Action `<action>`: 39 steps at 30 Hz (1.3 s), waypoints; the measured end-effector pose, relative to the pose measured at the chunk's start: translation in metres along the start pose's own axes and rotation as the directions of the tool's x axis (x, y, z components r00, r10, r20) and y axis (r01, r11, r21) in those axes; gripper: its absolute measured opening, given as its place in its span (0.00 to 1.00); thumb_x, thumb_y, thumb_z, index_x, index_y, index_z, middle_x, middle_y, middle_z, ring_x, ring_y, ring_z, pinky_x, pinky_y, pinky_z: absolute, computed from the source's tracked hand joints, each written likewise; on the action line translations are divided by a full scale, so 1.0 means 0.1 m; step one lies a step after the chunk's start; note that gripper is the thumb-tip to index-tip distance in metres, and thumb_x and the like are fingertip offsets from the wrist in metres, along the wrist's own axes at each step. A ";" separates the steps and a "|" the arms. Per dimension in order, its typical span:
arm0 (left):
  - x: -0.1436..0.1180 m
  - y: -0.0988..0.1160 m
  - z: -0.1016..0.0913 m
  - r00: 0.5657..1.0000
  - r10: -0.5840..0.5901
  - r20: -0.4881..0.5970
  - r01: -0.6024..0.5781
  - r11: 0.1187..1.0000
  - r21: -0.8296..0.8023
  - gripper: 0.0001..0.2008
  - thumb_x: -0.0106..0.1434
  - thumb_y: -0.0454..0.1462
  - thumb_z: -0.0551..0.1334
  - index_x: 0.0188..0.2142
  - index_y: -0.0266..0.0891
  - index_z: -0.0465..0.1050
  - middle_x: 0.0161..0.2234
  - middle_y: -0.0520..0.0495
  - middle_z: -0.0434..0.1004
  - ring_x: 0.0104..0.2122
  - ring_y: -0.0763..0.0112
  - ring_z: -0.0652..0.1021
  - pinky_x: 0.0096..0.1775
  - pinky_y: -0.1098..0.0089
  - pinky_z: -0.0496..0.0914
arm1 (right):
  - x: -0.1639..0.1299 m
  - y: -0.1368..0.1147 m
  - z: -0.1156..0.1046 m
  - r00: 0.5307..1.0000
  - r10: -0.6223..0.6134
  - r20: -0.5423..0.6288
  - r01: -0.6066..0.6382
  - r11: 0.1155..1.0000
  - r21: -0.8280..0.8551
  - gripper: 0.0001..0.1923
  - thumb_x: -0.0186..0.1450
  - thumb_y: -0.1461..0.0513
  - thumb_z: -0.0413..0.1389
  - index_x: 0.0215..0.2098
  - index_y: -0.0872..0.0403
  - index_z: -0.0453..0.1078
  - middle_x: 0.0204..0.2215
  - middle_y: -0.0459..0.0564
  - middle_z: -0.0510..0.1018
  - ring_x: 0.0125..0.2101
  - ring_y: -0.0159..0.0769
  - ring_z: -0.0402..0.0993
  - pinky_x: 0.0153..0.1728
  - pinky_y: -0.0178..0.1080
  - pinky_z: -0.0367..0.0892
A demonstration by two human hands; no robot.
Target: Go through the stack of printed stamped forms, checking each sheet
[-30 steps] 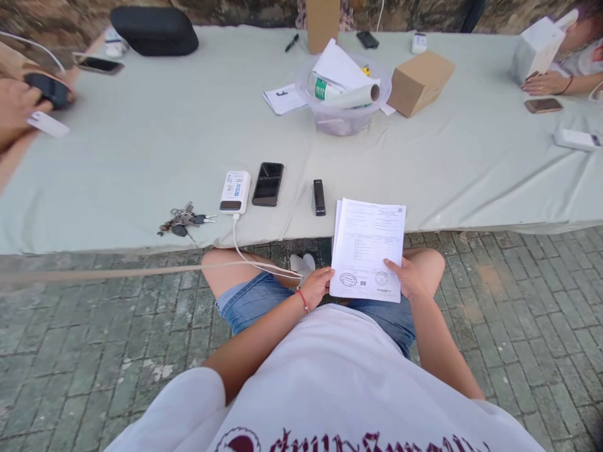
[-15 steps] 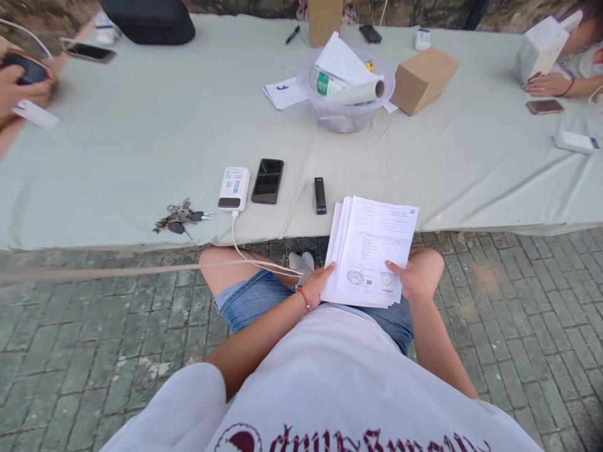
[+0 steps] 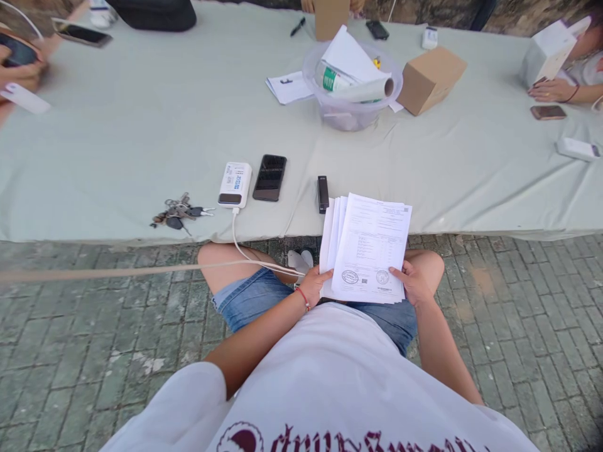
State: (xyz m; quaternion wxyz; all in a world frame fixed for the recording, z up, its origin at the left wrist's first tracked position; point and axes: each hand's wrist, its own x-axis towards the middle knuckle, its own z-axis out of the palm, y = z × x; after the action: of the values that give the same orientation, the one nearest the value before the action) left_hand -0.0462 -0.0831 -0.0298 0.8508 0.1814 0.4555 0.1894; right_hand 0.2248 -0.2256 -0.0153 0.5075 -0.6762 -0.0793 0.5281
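A stack of printed sheets (image 3: 365,248) with two round stamps near the bottom rests over my lap, fanned out at its left edge. My left hand (image 3: 315,285) grips the stack's lower left corner. My right hand (image 3: 411,281) holds the lower right edge with the thumb on top. Just beyond the papers, on the grey cloth-covered table (image 3: 141,138), lie a small black stapler (image 3: 323,193), a black phone (image 3: 269,177) and a white power bank (image 3: 235,184) whose cable runs down toward my lap. A bunch of keys (image 3: 179,213) lies left of them.
A clear plastic tub (image 3: 351,94) with paper rolls, a cardboard box (image 3: 431,78) and loose slips (image 3: 289,86) sit further back. Another person's hands (image 3: 551,91) with a white box are at the far right; another's hand (image 3: 19,66) holds a phone at the far left. Brick paving lies below.
The single neat stack has fanned out at its left side, with the top sheet shifted right. Both hands stay on the lower corners.
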 end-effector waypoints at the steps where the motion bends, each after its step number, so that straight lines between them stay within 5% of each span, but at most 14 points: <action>1: 0.00 0.00 0.00 1.000 -0.009 0.002 0.009 1.000 -0.008 0.34 0.39 0.41 0.84 0.46 0.32 0.82 0.44 0.33 0.86 0.45 0.44 0.84 0.52 0.48 0.77 | -0.01 0.01 -0.01 1.000 0.010 0.011 -0.010 1.000 -0.009 0.30 0.54 0.51 0.75 0.52 0.49 0.77 0.50 0.53 0.85 0.47 0.53 0.84 0.51 0.56 0.79; 11: 0.04 0.01 -0.06 0.973 -0.186 0.138 0.209 0.962 -0.174 0.25 0.60 0.43 0.74 0.52 0.29 0.78 0.49 0.30 0.84 0.51 0.45 0.83 0.57 0.49 0.76 | 0.00 0.03 -0.23 1.000 0.010 0.014 -0.010 0.999 -0.030 0.26 0.54 0.50 0.74 0.49 0.48 0.81 0.46 0.49 0.86 0.46 0.52 0.84 0.50 0.52 0.80; 14: 0.05 0.01 -0.07 0.964 -0.217 0.154 0.243 0.955 -0.172 0.23 0.60 0.42 0.74 0.50 0.28 0.79 0.46 0.31 0.85 0.49 0.45 0.84 0.56 0.50 0.77 | 0.00 0.01 -0.26 1.000 0.014 0.002 -0.013 0.999 -0.037 0.27 0.53 0.50 0.75 0.48 0.48 0.81 0.45 0.49 0.87 0.45 0.52 0.85 0.49 0.53 0.81; 19: 0.02 -0.02 -0.02 0.992 -0.112 0.051 0.118 0.985 -0.128 0.18 0.59 0.41 0.75 0.44 0.30 0.81 0.43 0.32 0.86 0.46 0.47 0.85 0.55 0.50 0.77 | 0.00 0.01 -0.36 0.997 0.004 -0.075 -0.008 0.998 -0.058 0.26 0.51 0.51 0.75 0.46 0.49 0.82 0.43 0.50 0.87 0.46 0.55 0.85 0.52 0.55 0.80; 25: -0.01 -0.03 -0.01 0.994 -0.091 0.066 0.100 0.984 -0.146 0.21 0.57 0.41 0.76 0.46 0.32 0.80 0.45 0.33 0.86 0.49 0.46 0.84 0.57 0.47 0.76 | -0.12 -0.11 -0.56 0.983 -0.045 -0.180 0.036 0.998 -0.053 0.28 0.47 0.52 0.77 0.46 0.48 0.82 0.48 0.50 0.85 0.51 0.57 0.82 0.57 0.57 0.77; 33: -0.05 0.01 0.03 0.985 -0.110 0.136 0.121 0.990 -0.076 0.25 0.56 0.46 0.76 0.49 0.35 0.81 0.48 0.34 0.85 0.52 0.44 0.82 0.56 0.46 0.75 | -0.18 -0.15 -0.43 0.999 -0.024 -0.030 0.019 0.991 -0.129 0.27 0.53 0.50 0.75 0.48 0.49 0.81 0.45 0.52 0.86 0.46 0.55 0.85 0.51 0.55 0.81; 39: -0.03 -0.03 0.00 0.992 -0.098 0.075 0.102 0.993 -0.053 0.27 0.49 0.43 0.80 0.45 0.31 0.81 0.44 0.32 0.86 0.47 0.43 0.84 0.54 0.45 0.76 | -0.07 -0.09 -0.35 1.000 -0.005 -0.016 0.002 0.986 -0.166 0.25 0.55 0.50 0.73 0.48 0.51 0.81 0.42 0.52 0.87 0.43 0.52 0.86 0.49 0.53 0.82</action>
State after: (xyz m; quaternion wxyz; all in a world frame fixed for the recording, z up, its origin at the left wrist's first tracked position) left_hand -0.0474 -0.0873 -0.0293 0.8801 0.1406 0.4271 0.1526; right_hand 0.2540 -0.2469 -0.0065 0.4510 -0.7203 -0.1198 0.5133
